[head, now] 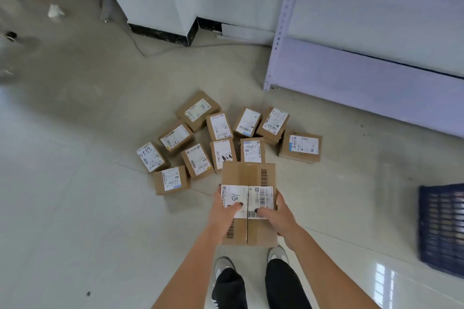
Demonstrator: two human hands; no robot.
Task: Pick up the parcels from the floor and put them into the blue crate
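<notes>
Half the blue crate (442, 228) is cut off.

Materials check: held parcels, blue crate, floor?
Held parcels: brown corrugated cardboard by the look, matte, with white paper labels. Blue crate: likely moulded plastic, given its lattice wall. Floor: glossy pale tile, with grout lines and window reflections.

so two brown cardboard parcels (249, 204) sit side by side, touching, between the left hand (224, 213) and right hand (277, 216); a cluster of small brown cardboard boxes (218, 143) lies on the floor just beyond, dark blue slatted plastic crate (442, 228) well off right, pale metal shelving unit (351, 65) behind
</notes>
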